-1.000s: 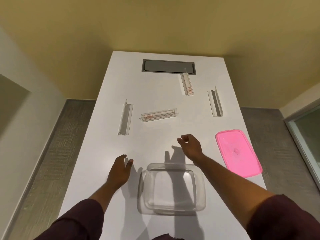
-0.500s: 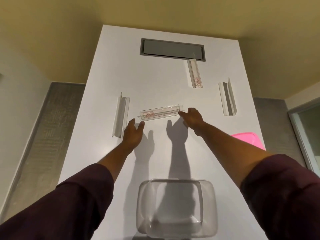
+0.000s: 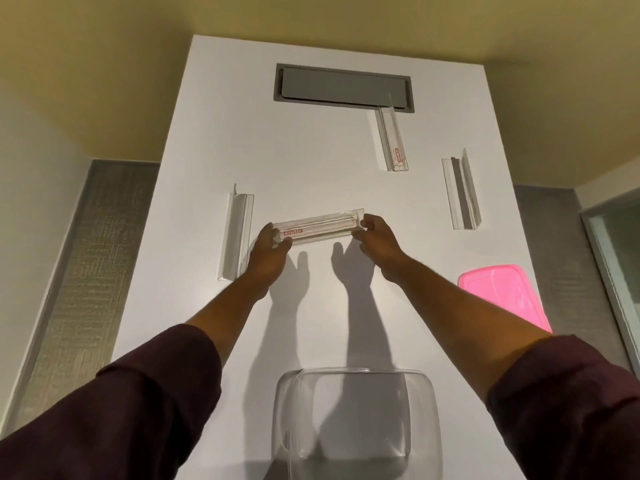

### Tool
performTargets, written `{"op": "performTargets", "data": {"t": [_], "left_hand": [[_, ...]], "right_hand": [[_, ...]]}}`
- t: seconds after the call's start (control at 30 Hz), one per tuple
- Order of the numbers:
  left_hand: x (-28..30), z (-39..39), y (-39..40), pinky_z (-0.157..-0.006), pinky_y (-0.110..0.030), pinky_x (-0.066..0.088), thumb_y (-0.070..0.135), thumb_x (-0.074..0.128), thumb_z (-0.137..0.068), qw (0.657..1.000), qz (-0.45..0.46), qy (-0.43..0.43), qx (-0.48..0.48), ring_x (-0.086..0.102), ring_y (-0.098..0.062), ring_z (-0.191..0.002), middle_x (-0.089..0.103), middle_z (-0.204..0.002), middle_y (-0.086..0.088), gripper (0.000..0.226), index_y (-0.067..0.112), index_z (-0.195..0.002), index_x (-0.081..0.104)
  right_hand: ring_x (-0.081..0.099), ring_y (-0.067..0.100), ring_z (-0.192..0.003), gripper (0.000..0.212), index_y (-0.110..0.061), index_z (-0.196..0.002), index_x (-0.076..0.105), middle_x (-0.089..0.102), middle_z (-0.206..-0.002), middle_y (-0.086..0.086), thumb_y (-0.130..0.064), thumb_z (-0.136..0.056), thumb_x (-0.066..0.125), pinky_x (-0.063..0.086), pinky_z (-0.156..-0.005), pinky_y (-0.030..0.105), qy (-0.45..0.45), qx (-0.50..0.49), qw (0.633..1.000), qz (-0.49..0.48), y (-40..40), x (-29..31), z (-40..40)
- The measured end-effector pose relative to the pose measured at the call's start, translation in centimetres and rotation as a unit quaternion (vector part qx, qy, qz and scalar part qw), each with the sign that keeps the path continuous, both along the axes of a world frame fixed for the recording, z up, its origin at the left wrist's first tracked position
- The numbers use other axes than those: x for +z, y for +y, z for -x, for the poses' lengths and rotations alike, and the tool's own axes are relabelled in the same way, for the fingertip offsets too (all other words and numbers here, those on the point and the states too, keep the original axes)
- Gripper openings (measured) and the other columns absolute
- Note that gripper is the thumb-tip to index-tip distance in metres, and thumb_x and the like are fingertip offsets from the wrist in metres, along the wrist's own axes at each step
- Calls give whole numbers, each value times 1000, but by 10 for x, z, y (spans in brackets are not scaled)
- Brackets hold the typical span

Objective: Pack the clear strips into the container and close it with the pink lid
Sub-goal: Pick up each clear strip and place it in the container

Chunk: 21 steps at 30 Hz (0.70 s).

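Observation:
A clear strip with red print (image 3: 320, 226) lies crosswise at the middle of the white table (image 3: 311, 150). My left hand (image 3: 268, 252) pinches its left end and my right hand (image 3: 377, 237) pinches its right end. Three more clear strips lie around it: a left strip (image 3: 236, 233), a far strip with a red label (image 3: 393, 140) and a right strip (image 3: 462, 190). The clear container (image 3: 356, 424) stands open at the near edge. The pink lid (image 3: 505, 292) lies at the right, partly hidden by my right forearm.
A grey hatch (image 3: 343, 88) is set into the far end of the table. Grey carpet (image 3: 86, 254) runs along both long sides, and a glass panel (image 3: 620, 251) stands at the right.
Both hands reached forward from beside the container and closed on the two ends of the middle strip. The view moved closer to the table.

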<state>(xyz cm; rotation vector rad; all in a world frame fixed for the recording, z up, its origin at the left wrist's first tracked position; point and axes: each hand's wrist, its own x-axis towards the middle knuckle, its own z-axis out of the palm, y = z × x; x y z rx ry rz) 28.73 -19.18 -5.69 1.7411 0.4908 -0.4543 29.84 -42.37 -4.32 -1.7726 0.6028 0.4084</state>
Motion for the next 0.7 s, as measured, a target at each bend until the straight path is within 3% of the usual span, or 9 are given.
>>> {"op": "performTargets", "data": {"t": [0.1,0.27,0.37,0.47,0.6,0.7], "left_hand": [[17,10,-4,-106,-30,36,18,56,-100,1000,7,-12,19,46,-19,-137,48,-149,-2,63,16,-155,27],[50,44,-3,-100,-29,43,8,53,-98,998,-20,-59,1,54,-17,-122,52,-145,2,57,15,-152,35],[70,74,-3,-97,-37,51,0,52,-95,993,-48,-108,-3,63,-20,-106,57,-141,4,52,13,-145,47],[87,108,-8,-82,-24,51,-1,55,-93,988,-59,-142,22,64,-11,-87,65,-133,2,42,11,-133,60],[101,161,-11,-79,-6,46,9,62,-95,981,-68,-176,33,69,-7,-97,75,-112,-1,30,12,-124,68],[106,204,-8,-83,-12,53,11,66,-94,973,-102,-209,-7,69,1,-91,76,-106,2,23,15,-116,73]], "right_hand": [[57,17,-104,46,-20,-135,55,61,-126,-1,-14,-91,66,46,-82,32,-41,-11,999,3,-9,13,16],[57,15,-124,56,-12,-144,51,60,-132,5,-3,-92,68,45,-107,33,-109,10,993,33,-30,46,68],[63,18,-116,55,-13,-140,56,65,-125,6,-1,-89,72,49,-101,30,-138,11,989,45,-38,64,103],[68,15,-103,46,-17,-131,65,72,-108,-1,-5,-88,74,51,-92,25,-174,-4,982,80,-43,78,142],[68,3,-91,32,-29,-118,72,75,-92,-13,-17,-88,75,52,-89,27,-198,5,972,126,-52,88,195],[65,-3,-89,26,-33,-110,75,74,-93,-18,-20,-88,76,54,-79,24,-213,21,962,171,-58,93,241]]}}
